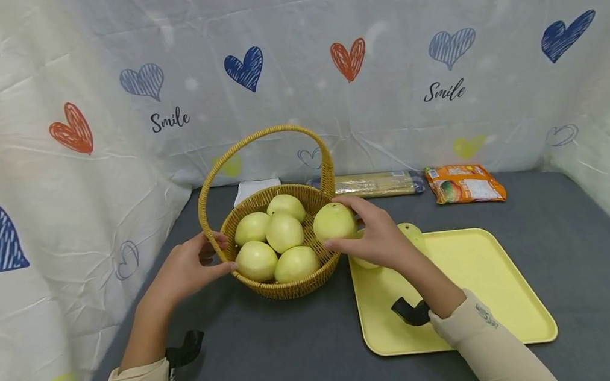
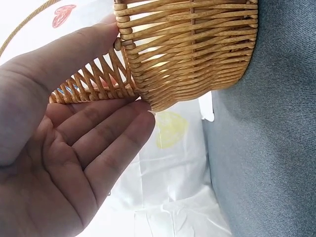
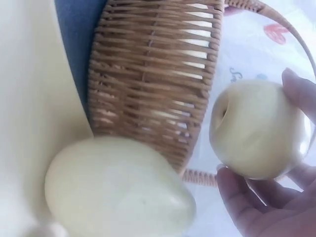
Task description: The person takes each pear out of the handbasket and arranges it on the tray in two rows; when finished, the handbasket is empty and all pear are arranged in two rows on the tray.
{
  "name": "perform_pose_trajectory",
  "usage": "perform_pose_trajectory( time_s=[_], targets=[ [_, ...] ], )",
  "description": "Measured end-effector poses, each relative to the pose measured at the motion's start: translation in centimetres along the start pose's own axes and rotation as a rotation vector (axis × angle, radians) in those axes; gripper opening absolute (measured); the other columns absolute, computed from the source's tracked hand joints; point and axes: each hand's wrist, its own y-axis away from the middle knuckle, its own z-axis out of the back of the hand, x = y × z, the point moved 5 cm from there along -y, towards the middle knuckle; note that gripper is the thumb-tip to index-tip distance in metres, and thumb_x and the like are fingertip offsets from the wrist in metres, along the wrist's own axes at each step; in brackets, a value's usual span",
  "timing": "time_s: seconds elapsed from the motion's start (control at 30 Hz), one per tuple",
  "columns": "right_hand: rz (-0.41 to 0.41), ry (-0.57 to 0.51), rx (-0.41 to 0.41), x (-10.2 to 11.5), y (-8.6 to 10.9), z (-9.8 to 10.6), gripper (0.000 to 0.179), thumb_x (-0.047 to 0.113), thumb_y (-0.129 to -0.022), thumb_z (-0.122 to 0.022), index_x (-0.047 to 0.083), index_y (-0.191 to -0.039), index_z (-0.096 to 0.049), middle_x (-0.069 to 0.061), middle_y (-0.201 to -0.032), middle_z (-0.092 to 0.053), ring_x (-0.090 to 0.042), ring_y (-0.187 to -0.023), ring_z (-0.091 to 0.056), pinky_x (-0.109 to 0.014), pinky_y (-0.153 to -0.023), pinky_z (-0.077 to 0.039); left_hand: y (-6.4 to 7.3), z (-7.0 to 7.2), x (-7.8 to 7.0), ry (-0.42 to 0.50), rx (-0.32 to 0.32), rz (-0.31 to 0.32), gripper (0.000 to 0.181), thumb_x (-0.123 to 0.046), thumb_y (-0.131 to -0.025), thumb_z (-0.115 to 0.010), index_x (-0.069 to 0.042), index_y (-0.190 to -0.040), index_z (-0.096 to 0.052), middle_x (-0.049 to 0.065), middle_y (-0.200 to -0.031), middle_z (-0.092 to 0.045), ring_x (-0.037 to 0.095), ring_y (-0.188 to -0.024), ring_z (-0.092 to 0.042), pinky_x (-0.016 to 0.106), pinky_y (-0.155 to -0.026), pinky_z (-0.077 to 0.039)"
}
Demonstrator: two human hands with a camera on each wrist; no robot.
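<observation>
A: What does the left hand (image 1: 189, 267) have hold of?

B: The wicker basket (image 1: 292, 289), near the middle of the head view. The thumb lies at the rim and the fingers sit against the weave by the foot of the handle (image 1: 328, 173), so the wickerwork is pinched between them.

A: And the right hand (image 1: 379, 232)?

B: It grips 1 pale green fruit (image 1: 335, 223), thumb and fingers spread about as wide as the fruit itself. The fruit is raised at the basket's right side, just right of the frame's centre.

A: How many are in the basket?

B: I count 5 resting fruits (image 1: 284, 231), close together toward its left and front.

A: Anything on the yellow tray (image 1: 471, 285)?

B: At its upper left corner at least 2 more fruits (image 1: 412, 234) show, partly hidden behind the right hand and arm. The tray fills the lower right of the frame.

A: Behind all that?

B: A long, flat pack (image 1: 380, 184) right of the handle, then an orange packet (image 1: 465, 184) further right.
</observation>
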Motion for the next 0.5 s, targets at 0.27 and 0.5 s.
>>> perform_pose_trajectory(
  time_s=[0.27, 0.5],
  targets=[
    [-0.001, 0.052, -0.018, -0.1, 1.1, 1.8, 0.077, 0.036, -0.079, -0.088, 0.014, -0.143, -0.051, -0.002, -0.134, -0.057, -0.02, -0.113, -0.059, -0.041, -0.091, -0.054, 0.0, 0.0, -0.1, 0.01, 0.0, 0.003, 0.053, -0.033, -0.085, -0.083, -0.002, -0.124, -0.063, 0.015, -0.116, -0.068, 0.036, -0.108, -0.066, 0.05, -0.09, -0.056],
    [0.005, 0.105, -0.037, 0.2, 2.3, 3.3, 0.078, 0.031, -0.078, -0.089, 0.012, -0.144, -0.052, -0.005, -0.135, -0.057, -0.021, -0.107, -0.059, -0.042, -0.086, -0.053, 0.0, -0.1, -0.2, 0.012, 0.002, 0.006, 0.053, -0.03, -0.085, -0.083, -0.002, -0.125, -0.062, 0.016, -0.118, -0.067, 0.035, -0.108, -0.066, 0.049, -0.089, -0.056]
  ],
)
